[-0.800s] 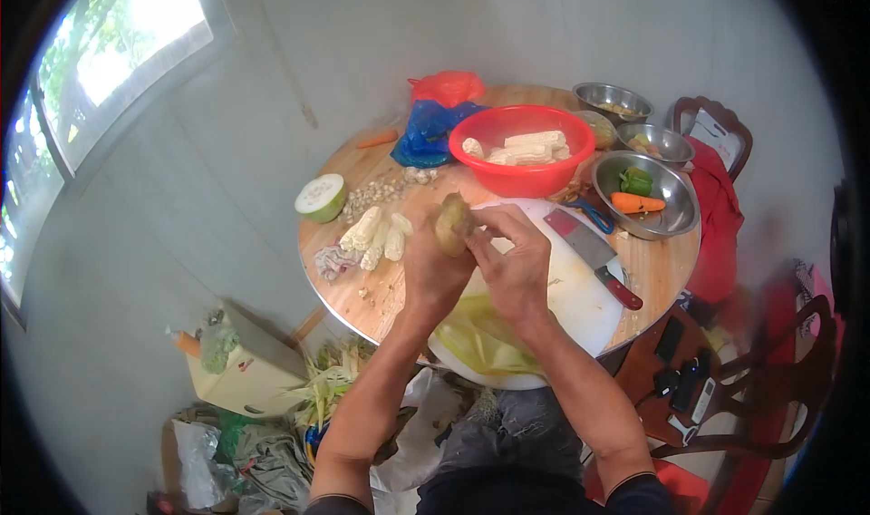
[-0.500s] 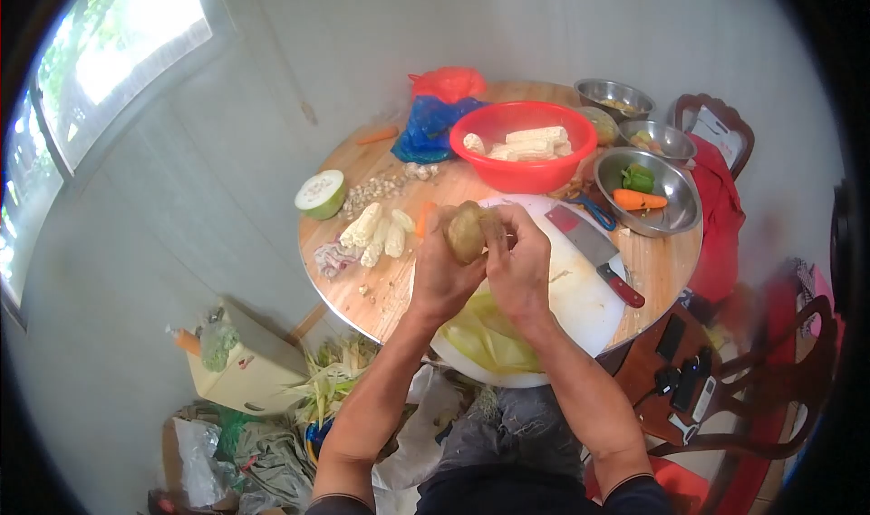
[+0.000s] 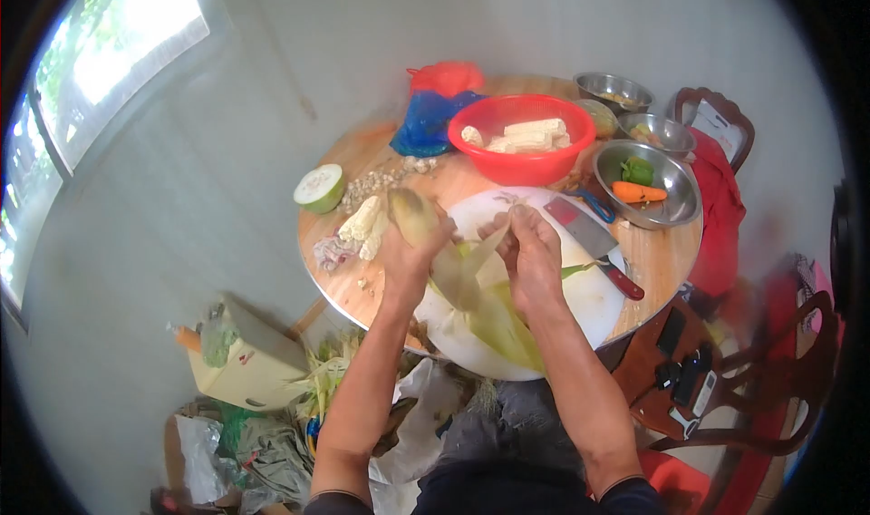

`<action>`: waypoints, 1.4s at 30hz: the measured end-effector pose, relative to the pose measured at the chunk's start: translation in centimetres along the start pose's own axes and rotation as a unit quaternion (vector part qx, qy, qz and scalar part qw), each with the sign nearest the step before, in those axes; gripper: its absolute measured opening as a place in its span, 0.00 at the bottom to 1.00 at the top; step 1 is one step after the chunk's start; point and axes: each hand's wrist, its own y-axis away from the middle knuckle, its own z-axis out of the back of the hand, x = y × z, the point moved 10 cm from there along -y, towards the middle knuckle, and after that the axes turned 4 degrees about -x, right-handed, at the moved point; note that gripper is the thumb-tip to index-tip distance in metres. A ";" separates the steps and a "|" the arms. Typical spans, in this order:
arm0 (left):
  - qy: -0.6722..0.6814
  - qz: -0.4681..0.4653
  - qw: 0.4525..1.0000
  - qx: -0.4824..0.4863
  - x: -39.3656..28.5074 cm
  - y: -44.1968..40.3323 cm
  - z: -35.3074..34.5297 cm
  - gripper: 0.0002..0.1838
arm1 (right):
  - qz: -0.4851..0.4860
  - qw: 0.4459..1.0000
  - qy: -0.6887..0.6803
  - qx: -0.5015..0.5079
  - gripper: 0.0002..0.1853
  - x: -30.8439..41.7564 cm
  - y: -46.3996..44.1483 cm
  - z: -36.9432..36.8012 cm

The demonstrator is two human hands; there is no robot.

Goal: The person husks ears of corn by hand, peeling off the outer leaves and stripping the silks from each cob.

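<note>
My left hand (image 3: pixel 419 257) is closed around what looks like an ear of corn (image 3: pixel 412 216), its brownish-yellow end pointing away from me. Pale husk (image 3: pixel 462 277) hangs from it between my hands. My right hand (image 3: pixel 533 257) pinches the upper tip of a strip of this husk. Under both hands, wide yellow-green husk leaves (image 3: pixel 507 329) lie over a round white cutting board (image 3: pixel 589 320). Just right of my right hand, a cleaver (image 3: pixel 584 231) with a red-brown handle rests on the board. Peeled corn cobs (image 3: pixel 362 225) lie beyond my left hand, partly hidden by it.
A red basin (image 3: pixel 521 169) holds several peeled cobs. Steel bowls stand at the right, the nearest bowl (image 3: pixel 684 208) with a carrot (image 3: pixel 639 192) and a green pepper (image 3: pixel 637 170). A cut gourd (image 3: pixel 319 189) and loose garlic (image 3: pixel 372 187) are at the left. A wooden chair (image 3: pixel 770 379) stands at right.
My hands have moved apart: the left went left with the corn, the right moved slightly right and now draws a husk strip away from it.
</note>
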 end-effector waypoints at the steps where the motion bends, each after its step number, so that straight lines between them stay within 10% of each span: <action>1: 0.027 0.013 0.999 -0.026 0.1 0.0 0.2 0.20 | 0.016 0.999 -0.035 -0.007 0.12 0.7 0.9 -1.1; 6: 0.032 0.026 0.993 -0.110 2.4 -0.2 1.2 0.17 | 0.047 0.993 -0.102 0.028 0.11 0.2 1.6 -1.7; 13: 0.062 0.014 0.979 -0.192 4.0 -3.3 8.4 0.16 | -0.078 0.985 0.153 0.028 0.11 -5.0 8.8 5.3; 19: 0.040 0.007 0.999 -0.001 3.2 -3.3 3.6 0.20 | -0.137 0.942 0.276 0.132 0.13 -6.5 11.2 4.1; 30: -0.023 -0.037 0.977 0.207 -0.6 0.3 -4.9 0.38 | 0.248 0.903 0.326 0.129 0.17 8.0 4.0 -6.0; 42: -0.100 -0.047 0.979 0.173 -1.0 1.4 -3.9 0.37 | 0.043 0.994 0.095 0.034 0.11 2.5 0.2 -0.9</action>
